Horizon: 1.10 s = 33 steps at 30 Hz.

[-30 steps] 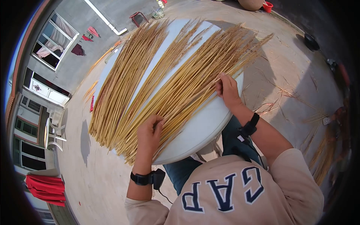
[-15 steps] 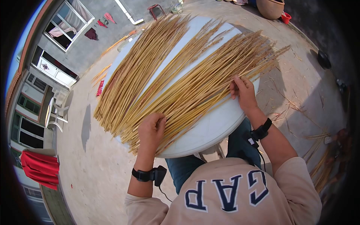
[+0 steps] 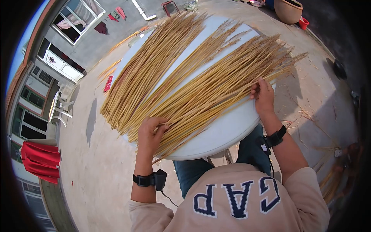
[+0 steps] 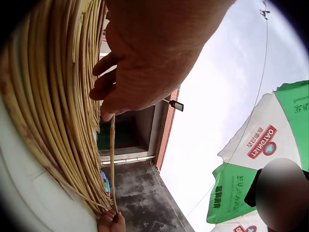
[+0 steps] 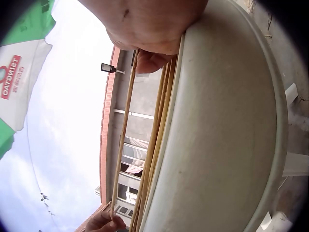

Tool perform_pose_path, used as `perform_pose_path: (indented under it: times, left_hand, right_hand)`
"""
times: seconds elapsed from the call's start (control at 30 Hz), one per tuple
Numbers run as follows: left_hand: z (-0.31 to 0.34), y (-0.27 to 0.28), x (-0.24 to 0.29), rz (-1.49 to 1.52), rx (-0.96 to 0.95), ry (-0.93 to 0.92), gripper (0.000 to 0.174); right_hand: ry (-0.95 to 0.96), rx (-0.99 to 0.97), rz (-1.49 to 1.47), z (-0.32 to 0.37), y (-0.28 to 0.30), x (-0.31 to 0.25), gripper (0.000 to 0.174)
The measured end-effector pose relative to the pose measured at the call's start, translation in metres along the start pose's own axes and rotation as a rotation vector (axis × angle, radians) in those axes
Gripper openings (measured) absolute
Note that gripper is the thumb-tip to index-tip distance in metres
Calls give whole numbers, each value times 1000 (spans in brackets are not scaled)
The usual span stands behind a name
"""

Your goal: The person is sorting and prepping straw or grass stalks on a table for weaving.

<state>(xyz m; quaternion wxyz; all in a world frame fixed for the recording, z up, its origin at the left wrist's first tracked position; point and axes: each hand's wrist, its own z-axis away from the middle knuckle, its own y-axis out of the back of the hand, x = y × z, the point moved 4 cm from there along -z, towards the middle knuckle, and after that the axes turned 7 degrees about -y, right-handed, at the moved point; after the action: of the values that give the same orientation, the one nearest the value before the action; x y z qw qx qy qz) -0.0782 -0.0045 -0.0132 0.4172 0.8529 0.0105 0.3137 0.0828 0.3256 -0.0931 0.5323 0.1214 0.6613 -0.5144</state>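
Dry reed stalks with feathery heads lie fanned in three groups across a round white table [image 3: 232,129]: a thick left group [image 3: 150,62], a thin middle group [image 3: 195,60] and a wide near group [image 3: 220,83]. One single stalk [image 4: 112,164] is stretched between my hands, lifted off the near group. My left hand [image 3: 148,133] pinches its thick end between thumb and fingers, over the cut ends. Near the feathery heads, my right hand [image 3: 264,99] pinches the same stalk, which shows clearly in the right wrist view as a thin stalk [image 5: 126,116] apart from the others.
Loose stalks [image 3: 332,178] lie on the ground at the right, with scattered bits [image 3: 305,114] nearby. A white chair [image 3: 60,108] and a red cloth [image 3: 40,160] are at the left. A large clay pot [image 3: 288,11] stands at the back beside a red bucket [image 3: 303,23].
The head view has turned, so the table and stalks sit further right and slightly higher. Both hands keep pinching the stalk; the right hand appears a little further from the left.
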Motion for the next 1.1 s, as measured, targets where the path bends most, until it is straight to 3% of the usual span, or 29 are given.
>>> perform_pose_path:
  times: [0.23, 0.37, 0.53, 0.87, 0.93, 1.1]
  left_hand:
    - [3, -8, 22, -230, 5, -217, 12]
    - [6, -13, 22, -275, 5, -220, 9]
    - [8, -5, 26, -263, 274, -165, 8]
    - [6, -9, 20, -228, 169, -158, 8]
    - [6, -9, 31, -490, 74, -216, 8]
    - [1, 17, 39, -586, 65, -237, 8]
  right_hand:
    - [4, -27, 23, 1, -2, -2, 21]
    - [-4, -8, -5, 2, -2, -2, 21]
    - [4, -12, 26, 4, -3, -1, 19]
    - [29, -48, 3, 2, -2, 0, 19]
    - [18, -56, 22, 5, -5, -1, 19]
    - [-6, -87, 24, 6, -7, 2, 18]
